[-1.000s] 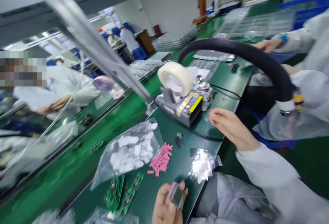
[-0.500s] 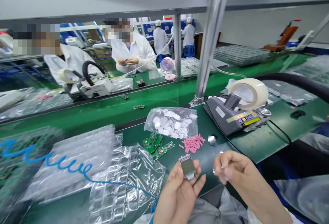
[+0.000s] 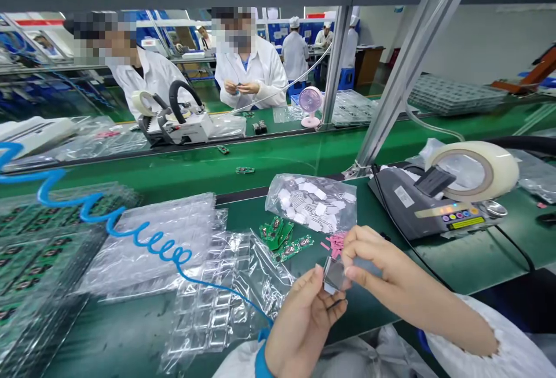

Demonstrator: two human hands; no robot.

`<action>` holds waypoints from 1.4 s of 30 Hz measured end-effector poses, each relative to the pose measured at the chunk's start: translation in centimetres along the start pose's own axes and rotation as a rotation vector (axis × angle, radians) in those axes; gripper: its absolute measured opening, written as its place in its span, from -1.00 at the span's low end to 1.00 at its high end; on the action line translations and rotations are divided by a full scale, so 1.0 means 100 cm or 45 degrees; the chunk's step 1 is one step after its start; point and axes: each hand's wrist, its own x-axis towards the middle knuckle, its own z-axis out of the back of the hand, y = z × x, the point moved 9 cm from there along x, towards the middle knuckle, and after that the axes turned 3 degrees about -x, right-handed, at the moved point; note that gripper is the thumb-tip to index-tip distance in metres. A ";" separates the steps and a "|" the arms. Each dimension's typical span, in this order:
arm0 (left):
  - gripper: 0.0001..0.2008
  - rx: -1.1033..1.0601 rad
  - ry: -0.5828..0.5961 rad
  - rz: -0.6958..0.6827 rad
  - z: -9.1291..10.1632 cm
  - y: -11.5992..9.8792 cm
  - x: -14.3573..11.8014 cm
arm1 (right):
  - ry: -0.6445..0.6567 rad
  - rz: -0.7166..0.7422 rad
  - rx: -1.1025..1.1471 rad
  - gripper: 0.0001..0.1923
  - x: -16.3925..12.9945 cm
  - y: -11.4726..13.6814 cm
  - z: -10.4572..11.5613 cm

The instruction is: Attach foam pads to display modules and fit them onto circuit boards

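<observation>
A small grey display module [image 3: 333, 275] sits above the near edge of the counter [image 3: 456, 256], pinched between both hands. The left hand [image 3: 304, 323] rises from below with its grip closed on the module's lower left side, thumb and fingers around it. The right hand [image 3: 382, 271] comes in from the right, its fingertips shut on the module's right edge; a thin clear strip seems to lie under them, though that is hard to tell.

Just behind the hands lies a small heap of pink pieces [image 3: 335, 243], and left of it several green circuit boards [image 3: 284, 239]. Behind those rests a clear bag of white pads [image 3: 313, 201]. Clear blister trays [image 3: 217, 291] spread toward the counter's near left corner, crossed by a blue coiled hose [image 3: 113, 224]. A tape dispenser [image 3: 438, 204] with a large roll stands toward the right edge.
</observation>
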 end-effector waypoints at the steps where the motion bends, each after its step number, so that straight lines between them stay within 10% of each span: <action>1: -0.75 0.007 -0.002 0.003 0.001 0.000 0.001 | 0.032 -0.012 -0.051 -0.84 0.001 0.001 0.000; 7: -0.73 0.033 -0.014 -0.003 0.003 -0.003 0.004 | 0.077 -0.047 -0.240 -0.83 0.005 -0.006 -0.013; 14: -0.77 0.010 -0.125 -0.073 0.019 -0.011 0.000 | -0.579 0.144 -0.607 -0.85 0.003 0.004 -0.013; 20: -0.71 0.345 -0.030 0.061 0.039 -0.017 -0.023 | -0.026 0.120 -0.349 -0.82 0.040 -0.030 -0.054; 29: -0.74 0.878 -0.267 -0.327 0.073 -0.074 -0.041 | 0.069 0.126 -0.777 -0.83 0.095 -0.083 -0.094; 35: -0.82 1.253 -0.253 -0.748 0.051 -0.097 -0.048 | -0.016 0.095 -0.716 -0.88 0.057 -0.068 -0.043; 42: -0.51 1.237 -0.137 -0.745 0.011 -0.075 -0.036 | -0.484 0.495 -0.500 -0.84 -0.020 0.015 0.001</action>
